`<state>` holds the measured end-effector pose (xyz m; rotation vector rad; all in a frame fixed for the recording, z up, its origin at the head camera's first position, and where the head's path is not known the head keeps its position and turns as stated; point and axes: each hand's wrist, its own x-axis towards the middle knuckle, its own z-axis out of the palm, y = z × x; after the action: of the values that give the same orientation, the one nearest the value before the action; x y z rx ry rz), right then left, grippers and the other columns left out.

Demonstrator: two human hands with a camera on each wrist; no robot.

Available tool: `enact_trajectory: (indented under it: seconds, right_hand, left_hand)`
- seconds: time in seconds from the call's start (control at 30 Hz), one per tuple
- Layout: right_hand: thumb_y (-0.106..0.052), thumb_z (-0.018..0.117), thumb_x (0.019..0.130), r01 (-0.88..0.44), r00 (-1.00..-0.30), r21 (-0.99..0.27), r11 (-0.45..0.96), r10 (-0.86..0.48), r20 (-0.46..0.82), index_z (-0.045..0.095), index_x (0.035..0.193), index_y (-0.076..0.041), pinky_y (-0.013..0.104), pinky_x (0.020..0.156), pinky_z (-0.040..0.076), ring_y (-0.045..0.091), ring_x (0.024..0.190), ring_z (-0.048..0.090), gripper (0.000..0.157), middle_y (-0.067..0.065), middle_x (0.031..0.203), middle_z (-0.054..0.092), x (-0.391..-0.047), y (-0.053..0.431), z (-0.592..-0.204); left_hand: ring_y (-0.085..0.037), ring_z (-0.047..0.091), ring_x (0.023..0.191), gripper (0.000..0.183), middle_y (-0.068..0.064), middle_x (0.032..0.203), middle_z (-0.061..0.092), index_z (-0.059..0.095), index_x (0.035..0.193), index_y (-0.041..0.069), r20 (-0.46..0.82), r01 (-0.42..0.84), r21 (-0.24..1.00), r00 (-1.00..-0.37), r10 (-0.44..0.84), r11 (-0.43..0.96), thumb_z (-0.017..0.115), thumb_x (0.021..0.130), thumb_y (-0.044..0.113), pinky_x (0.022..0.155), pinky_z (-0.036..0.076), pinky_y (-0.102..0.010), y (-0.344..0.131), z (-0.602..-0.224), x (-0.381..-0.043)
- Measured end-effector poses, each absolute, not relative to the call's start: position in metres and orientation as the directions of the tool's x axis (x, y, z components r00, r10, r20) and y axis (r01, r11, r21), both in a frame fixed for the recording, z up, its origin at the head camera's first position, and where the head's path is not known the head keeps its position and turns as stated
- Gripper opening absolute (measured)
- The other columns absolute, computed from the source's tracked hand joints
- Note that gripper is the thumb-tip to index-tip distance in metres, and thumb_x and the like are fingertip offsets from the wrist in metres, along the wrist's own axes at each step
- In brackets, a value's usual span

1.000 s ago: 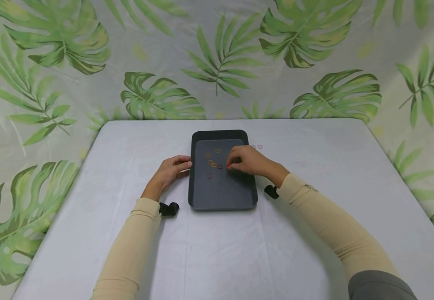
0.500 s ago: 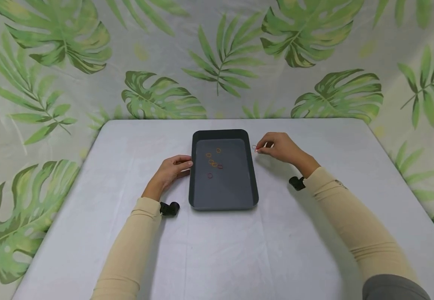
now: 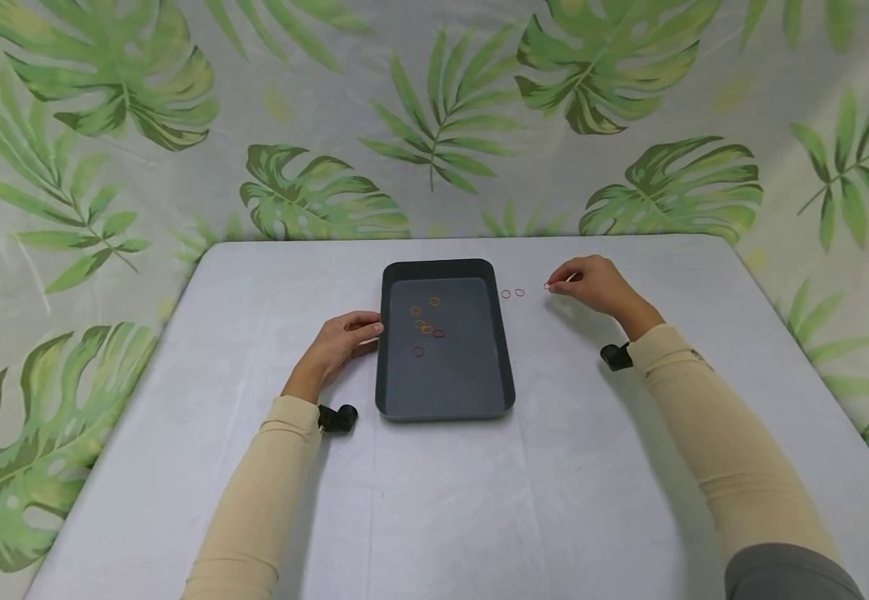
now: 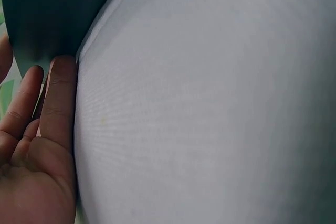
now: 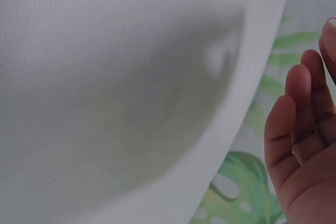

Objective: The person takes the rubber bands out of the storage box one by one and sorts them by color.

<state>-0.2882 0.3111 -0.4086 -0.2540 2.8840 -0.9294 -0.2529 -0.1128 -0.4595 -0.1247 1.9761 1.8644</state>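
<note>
In the head view, my right hand (image 3: pixel 597 285) is over the table's far right, its thumb and forefinger pinching a small red rubber band (image 3: pixel 546 287). A sliver of that band shows at the fingertips in the right wrist view, where the other fingers are loosely bent. Between this hand and the dark grey tray (image 3: pixel 449 387), two red rubber bands lie side by side on the cloth. Inside the tray are several orange rubber bands (image 3: pixel 426 329) and two red ones. My left hand (image 3: pixel 335 346) touches the tray's left wall with extended fingers; the left wrist view shows them against the wall.
A white cloth (image 3: pixel 254 283) covers the table. Behind its far edge hangs a leaf-printed curtain (image 3: pixel 479 125). Black wrist cameras (image 3: pixel 339 418) stick out below both hands, the left one close to the tray's left side.
My right hand has moved from over the tray out to the right, passing the bands on the cloth, and now pinches a red rubber band farther right. The left hand and tray have stayed put.
</note>
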Motion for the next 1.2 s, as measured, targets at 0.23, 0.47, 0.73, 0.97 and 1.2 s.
enact_trajectory:
  seconds: [0.23, 0.47, 0.73, 0.97, 1.2]
  right_hand:
    - [-0.023, 0.066, 0.096, -0.085, -0.981, -0.574, 0.815, -0.169, -0.094, 0.076, 0.106, -0.009, 0.028, 0.069, 0.048, 0.027, 0.095, 0.061, 0.02, 0.016, 0.112, 0.072, -0.299, 0.315, -0.415]
    - [-0.021, 0.065, 0.096, -0.037, -0.978, -0.573, 0.819, -0.147, -0.148, 0.076, 0.108, -0.008, 0.025, 0.066, 0.047, 0.021, 0.087, 0.063, 0.021, 0.017, 0.109, 0.072, -0.306, 0.315, -0.42]
    - [-0.022, 0.067, 0.095, 0.017, -0.978, -0.6, 0.8, -0.111, -0.175, 0.076, 0.108, -0.007, 0.025, 0.074, 0.048, 0.022, 0.092, 0.062, 0.022, 0.016, 0.112, 0.071, -0.314, 0.305, -0.431]
    - [-0.023, 0.069, 0.094, 0.033, -0.981, -0.601, 0.798, -0.089, -0.173, 0.076, 0.108, -0.007, 0.026, 0.072, 0.049, 0.023, 0.091, 0.061, 0.022, 0.015, 0.109, 0.071, -0.313, 0.3, -0.433]
    - [-0.022, 0.068, 0.095, 0.025, -0.985, -0.596, 0.803, -0.083, -0.153, 0.076, 0.108, -0.007, 0.026, 0.073, 0.048, 0.024, 0.09, 0.06, 0.021, 0.016, 0.109, 0.071, -0.313, 0.296, -0.435]
  left_hand:
    - [-0.02, 0.056, 0.125, 0.047, -0.018, 0.143, 0.052, 0.051, 0.142, 0.002, -0.359, -0.345, 0.933, -0.908, 0.218, 0.101, 0.064, 0.098, 0.015, 0.113, 0.049, -0.038, -0.113, -0.461, -0.252]
    - [-0.017, 0.058, 0.12, 0.046, -0.017, 0.141, 0.054, 0.052, 0.141, 0.001, -0.348, -0.334, 0.937, -0.912, 0.216, 0.1, 0.063, 0.098, 0.014, 0.112, 0.051, -0.038, -0.115, -0.461, -0.252]
    - [-0.013, 0.059, 0.116, 0.045, -0.016, 0.139, 0.055, 0.052, 0.14, 0.001, -0.348, -0.333, 0.937, -0.912, 0.218, 0.101, 0.063, 0.098, 0.013, 0.111, 0.051, -0.038, -0.116, -0.462, -0.253]
    - [-0.014, 0.06, 0.116, 0.045, -0.017, 0.141, 0.054, 0.052, 0.141, 0.001, -0.339, -0.325, 0.941, -0.912, 0.233, 0.095, 0.063, 0.098, 0.014, 0.111, 0.051, -0.037, -0.115, -0.461, -0.254]
    - [-0.009, 0.062, 0.107, 0.045, -0.019, 0.141, 0.054, 0.053, 0.14, 0.001, -0.348, -0.335, 0.937, -0.909, 0.23, 0.095, 0.063, 0.098, 0.013, 0.111, 0.052, -0.038, -0.114, -0.46, -0.254]
